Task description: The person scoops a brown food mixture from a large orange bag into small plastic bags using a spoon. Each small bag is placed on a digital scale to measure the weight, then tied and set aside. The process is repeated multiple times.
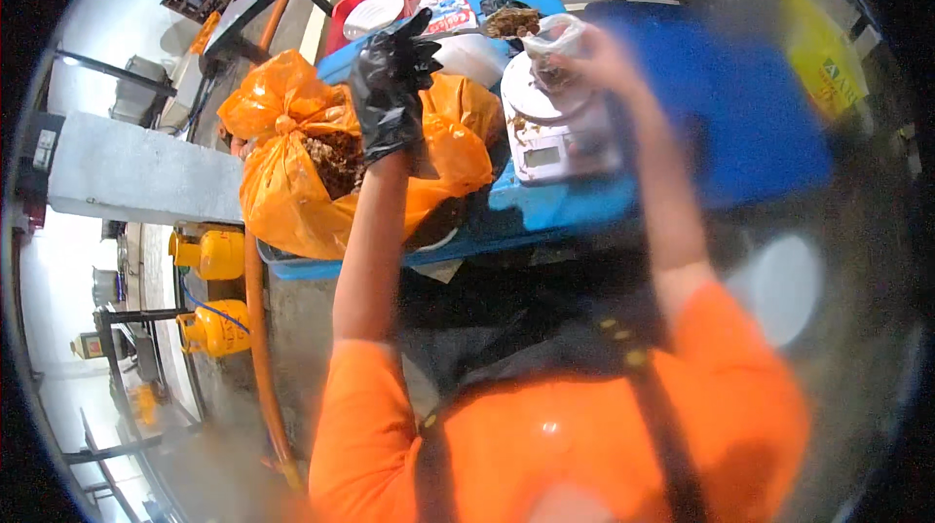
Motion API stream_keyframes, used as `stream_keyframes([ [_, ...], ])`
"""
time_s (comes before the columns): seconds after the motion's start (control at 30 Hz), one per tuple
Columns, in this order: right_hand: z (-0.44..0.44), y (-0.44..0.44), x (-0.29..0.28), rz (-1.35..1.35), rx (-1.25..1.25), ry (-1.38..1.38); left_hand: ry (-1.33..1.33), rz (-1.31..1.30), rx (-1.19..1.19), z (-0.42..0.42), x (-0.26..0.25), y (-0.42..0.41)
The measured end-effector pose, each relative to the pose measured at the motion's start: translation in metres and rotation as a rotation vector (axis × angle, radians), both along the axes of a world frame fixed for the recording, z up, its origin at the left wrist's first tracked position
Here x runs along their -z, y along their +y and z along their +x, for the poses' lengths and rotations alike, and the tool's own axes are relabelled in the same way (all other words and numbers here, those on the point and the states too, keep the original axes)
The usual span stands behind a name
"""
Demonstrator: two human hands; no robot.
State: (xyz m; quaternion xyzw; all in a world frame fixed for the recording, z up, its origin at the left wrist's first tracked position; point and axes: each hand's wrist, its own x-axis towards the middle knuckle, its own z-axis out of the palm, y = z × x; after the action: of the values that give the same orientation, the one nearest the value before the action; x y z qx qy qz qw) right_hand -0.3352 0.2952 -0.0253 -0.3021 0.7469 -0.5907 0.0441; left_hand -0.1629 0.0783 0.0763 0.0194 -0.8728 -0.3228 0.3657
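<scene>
My left hand, in a black plastic glove, is raised over an orange plastic bag, fingers spread and holding nothing visible. Brown shredded food shows in the bag's opening. My bare right hand grips the rim of a small clear plastic bag with some brown contents, above the round plate of a white kitchen scale. Brown crumbs lie on the scale beside its display. The scale rests on a light blue surface. Behind it sits a pile of brown food.
A red tray with white lids and a printed plastic pack lie at the back. A dark blue surface is to the right, with a yellow bag beyond. Yellow gas cylinders stand at left, near an orange pipe.
</scene>
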Motion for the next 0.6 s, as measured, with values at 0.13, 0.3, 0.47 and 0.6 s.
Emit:
stream_keyframes([
  [0.13,-0.011,0.000,0.011,-0.107,-0.081,0.002,0.055,0.457,0.215,-0.023,-0.011,0.025],
  [0.3,0.003,-0.001,-0.002,-0.155,-0.061,-0.056,0.083,0.568,0.332,-0.039,-0.014,0.045],
  [0.47,-0.012,-0.002,0.011,-0.255,-0.157,-0.137,0.083,0.226,0.567,-0.054,-0.008,0.049],
  [0.6,-0.008,-0.004,0.002,-0.315,-0.168,-0.152,-0.036,0.150,0.669,-0.053,-0.019,0.055],
])
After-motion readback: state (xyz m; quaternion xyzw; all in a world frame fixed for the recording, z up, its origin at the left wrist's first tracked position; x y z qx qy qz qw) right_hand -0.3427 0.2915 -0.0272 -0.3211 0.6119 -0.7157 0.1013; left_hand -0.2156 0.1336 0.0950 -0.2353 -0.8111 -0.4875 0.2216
